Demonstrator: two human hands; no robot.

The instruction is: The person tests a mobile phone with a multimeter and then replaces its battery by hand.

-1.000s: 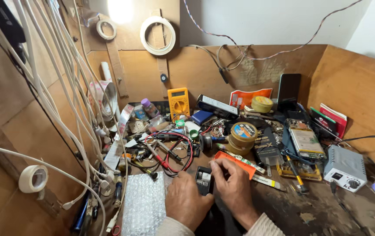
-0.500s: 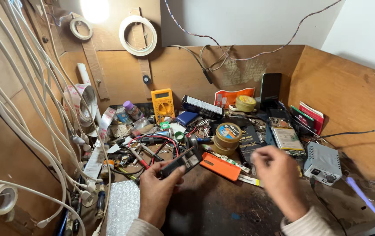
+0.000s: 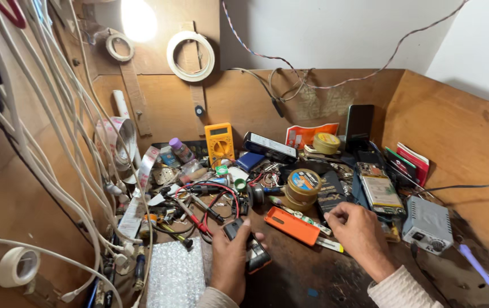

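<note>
Two bare hands enter from the bottom edge, with no gloves, rings or watch to be seen. The left hand [image 3: 232, 263] shows only a sliver of pale, cream-coloured cuff behind its fingers [image 3: 246, 228]. The right hand [image 3: 359, 232] has more sleeve showing behind its fingers [image 3: 335, 214]: a cream, ribbed knit cuff that sits close about the wrist.

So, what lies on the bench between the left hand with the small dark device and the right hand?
In the head view, a flat orange rectangular case lies between the left hand, holding the small dark device, and the right hand.
</note>
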